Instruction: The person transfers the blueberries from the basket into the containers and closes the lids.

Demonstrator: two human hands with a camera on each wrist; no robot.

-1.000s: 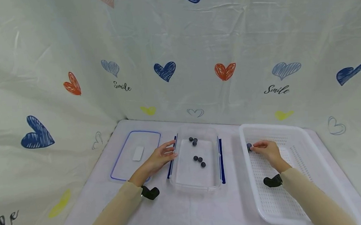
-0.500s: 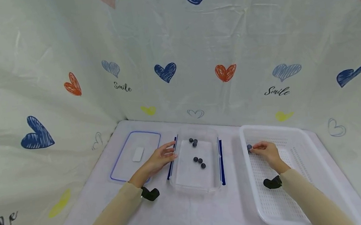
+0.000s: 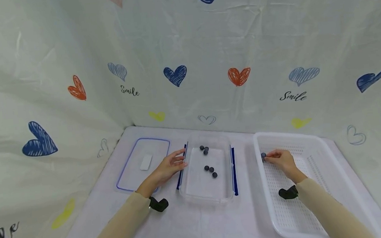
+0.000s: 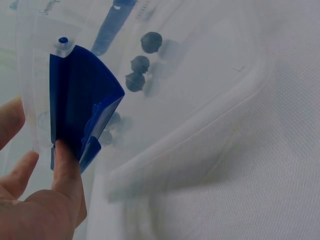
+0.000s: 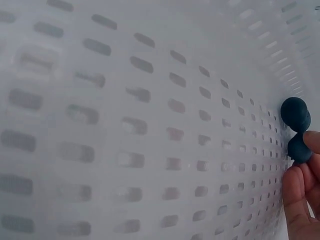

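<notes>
My left hand [image 3: 170, 168] rests at the left side of a clear plastic box [image 3: 207, 198], fingers extended. In the left wrist view, a fingertip touches the box's hanging blue latch [image 4: 82, 95]. Two small groups of dark blueberries [image 3: 211, 169] lie on the box floor. My right hand [image 3: 282, 160] is inside a white perforated basket [image 3: 275, 217], near its left wall. Thumb and fingertips pinch a blueberry [image 5: 299, 148], partly covered by them. Against it sit more blueberries [image 5: 294, 112], partly overlapping, so their number is hard to tell.
Left of the box lies a clear lid [image 3: 131, 172] with a blue rim, and a small white rectangle [image 3: 145, 162] shows on it. A white cloth covers the table [image 3: 185, 227]. A sheet printed with hearts [image 3: 208, 95] hangs behind and at the left.
Both hands stay in nearly the same place, and the blueberries in the box have not moved. Only a slight shift of the head view shows.
</notes>
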